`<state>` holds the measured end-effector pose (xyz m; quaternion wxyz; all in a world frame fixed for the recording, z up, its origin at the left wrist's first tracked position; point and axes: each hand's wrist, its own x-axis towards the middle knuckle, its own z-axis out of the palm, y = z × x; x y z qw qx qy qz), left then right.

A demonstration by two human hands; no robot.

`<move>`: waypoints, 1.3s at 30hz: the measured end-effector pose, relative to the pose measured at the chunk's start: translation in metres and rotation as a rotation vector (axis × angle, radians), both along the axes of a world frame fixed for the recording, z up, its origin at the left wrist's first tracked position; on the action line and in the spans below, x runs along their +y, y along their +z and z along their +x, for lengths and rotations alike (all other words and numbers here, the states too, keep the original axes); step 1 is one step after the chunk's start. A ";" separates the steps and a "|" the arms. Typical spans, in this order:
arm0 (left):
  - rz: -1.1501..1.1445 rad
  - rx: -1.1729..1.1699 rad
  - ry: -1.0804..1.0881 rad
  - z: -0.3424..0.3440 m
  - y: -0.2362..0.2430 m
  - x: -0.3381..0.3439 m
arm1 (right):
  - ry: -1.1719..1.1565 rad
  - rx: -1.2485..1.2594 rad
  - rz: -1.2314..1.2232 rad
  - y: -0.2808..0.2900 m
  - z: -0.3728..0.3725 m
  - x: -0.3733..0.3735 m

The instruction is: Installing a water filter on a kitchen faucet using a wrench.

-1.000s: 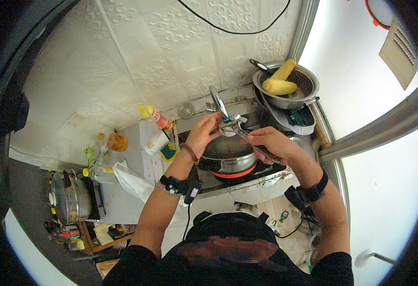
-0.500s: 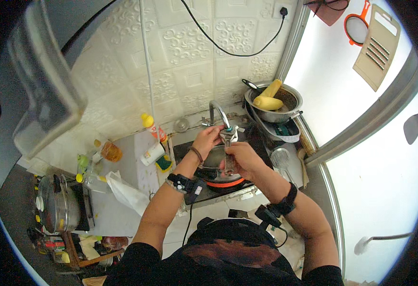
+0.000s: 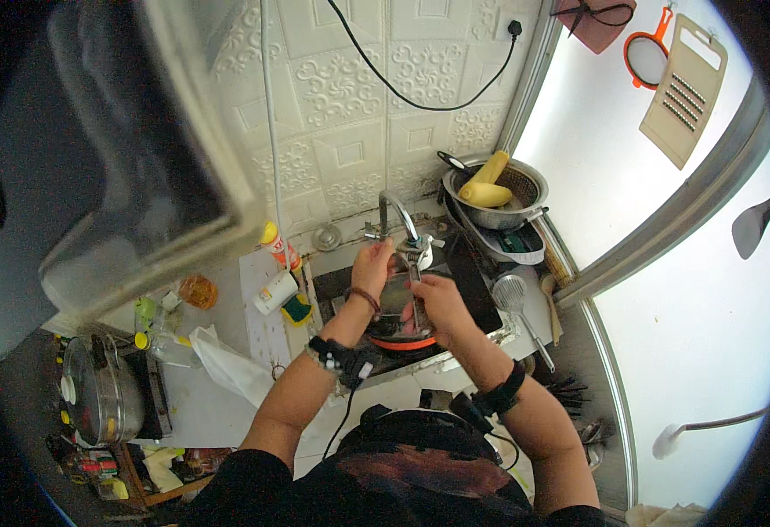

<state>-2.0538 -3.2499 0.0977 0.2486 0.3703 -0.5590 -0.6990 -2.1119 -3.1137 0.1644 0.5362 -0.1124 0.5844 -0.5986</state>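
Note:
A curved chrome faucet [image 3: 404,216] stands over the dark sink, and an adjustable wrench [image 3: 416,303] is up at its spout end. My right hand [image 3: 440,303] is closed around the wrench's handle, which hangs down below the spout. Just left of the spout, my left hand [image 3: 372,266] has its fingers bent together. Whether something small sits between those fingertips is hidden. Beneath both hands a pan with an orange-red rim [image 3: 402,344] rests in the sink, partly covered by my hands.
Two yellow corn cobs [image 3: 487,194] lie in a metal colander [image 3: 532,180] at the back right. A slotted skimmer [image 3: 510,295] is right of the sink. Left of it are a white cylinder [image 3: 276,292], a sponge [image 3: 298,309] and a yellow-capped bottle [image 3: 279,246]. A steamer pot [image 3: 104,395] stands far left.
My left hand has drawn back slightly from the spout end, to the left. My right hand still grips the wrench at the spout. The view has shifted, and a translucent edge at upper left looms larger.

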 end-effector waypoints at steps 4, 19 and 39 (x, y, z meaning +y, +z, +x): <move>0.455 0.236 -0.068 0.022 0.004 0.029 | -0.031 0.029 -0.079 -0.018 0.027 0.007; -0.121 0.126 0.046 0.032 0.051 0.070 | -0.136 0.376 -0.340 -0.028 0.062 0.026; 0.294 0.239 0.002 0.032 0.047 0.065 | -0.175 0.326 -0.353 -0.023 0.064 0.026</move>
